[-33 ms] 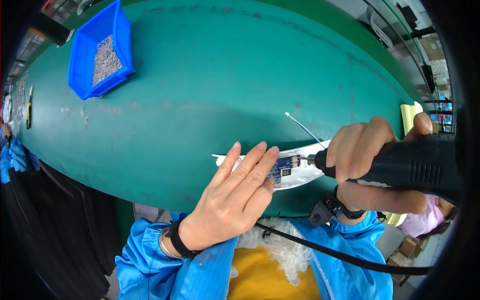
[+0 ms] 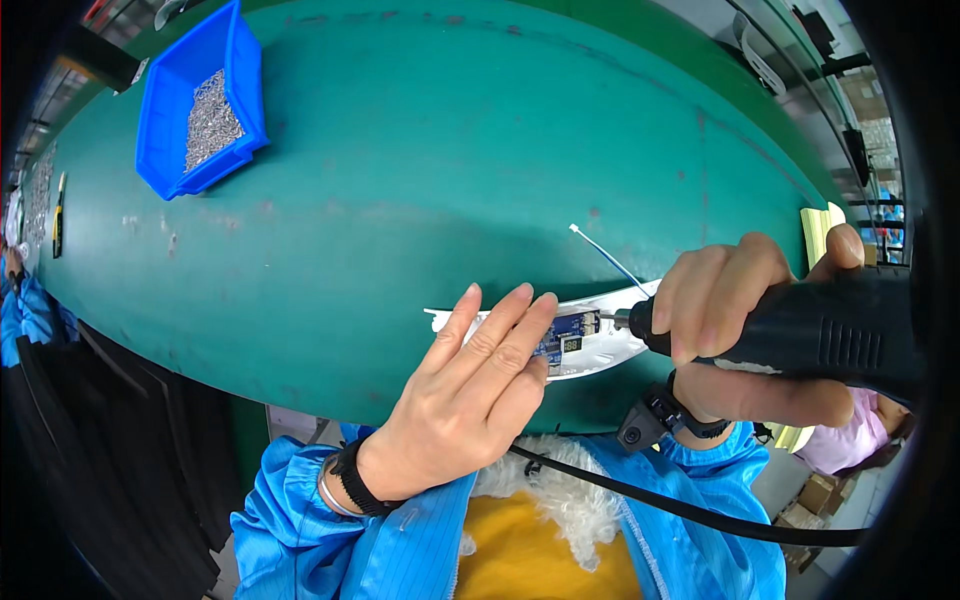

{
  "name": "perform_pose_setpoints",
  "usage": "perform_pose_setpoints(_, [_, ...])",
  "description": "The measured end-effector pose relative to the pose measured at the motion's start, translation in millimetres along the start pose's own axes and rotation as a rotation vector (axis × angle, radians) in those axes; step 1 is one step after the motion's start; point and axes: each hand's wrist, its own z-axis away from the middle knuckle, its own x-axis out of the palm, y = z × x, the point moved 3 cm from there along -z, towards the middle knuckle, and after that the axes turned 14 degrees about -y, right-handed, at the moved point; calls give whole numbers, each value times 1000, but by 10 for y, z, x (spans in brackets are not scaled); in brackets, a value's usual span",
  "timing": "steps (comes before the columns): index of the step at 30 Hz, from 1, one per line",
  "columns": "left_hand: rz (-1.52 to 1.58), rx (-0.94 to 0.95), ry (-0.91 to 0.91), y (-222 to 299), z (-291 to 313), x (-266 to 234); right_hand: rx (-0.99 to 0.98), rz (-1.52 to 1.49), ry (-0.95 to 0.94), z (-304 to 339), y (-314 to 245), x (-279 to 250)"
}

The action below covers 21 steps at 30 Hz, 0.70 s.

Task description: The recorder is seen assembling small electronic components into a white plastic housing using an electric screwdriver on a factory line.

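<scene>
A curved white plastic shell (image 2: pixel 612 350) lies in front of me on the green work surface, with a blue circuit board (image 2: pixel 575 326) inside it. The board carries a small dark digit display (image 2: pixel 571 344). My left hand (image 2: pixel 470 390) lies across the shell's left part, holding it down with fingers extended over the far edge; its thumb is hidden. My right hand (image 2: pixel 745 310) is wrapped round a black electric screwdriver (image 2: pixel 830 335). The screwdriver's bit (image 2: pixel 612 317) meets the board's right end. A thin blue-and-white cable (image 2: pixel 610 255) with a white connector sticks out beyond the shell.
A blue bin (image 2: pixel 165 130) of small metal screws (image 2: pixel 212 120) stands at the far left. Near the left edge lies a yellow-and-black pen-like tool (image 2: pixel 60 215). A black cord (image 2: pixel 690 512) crosses in front of my body. Pale yellow sheets (image 2: pixel 820 235) sit at the right edge.
</scene>
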Motion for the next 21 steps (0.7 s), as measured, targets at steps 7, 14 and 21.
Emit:
perform_pose_setpoints(7, [24,2,17,-6,-7,-2,-19,9,-48,1,21,-23])
perform_pose_setpoints(14, [55,0,25,-20,-2,-7,-11,98,-298,-47,34,-56])
perform_pose_setpoints(21, [81,0,23,-35,2,-9,60,74,-91,-101,65,74])
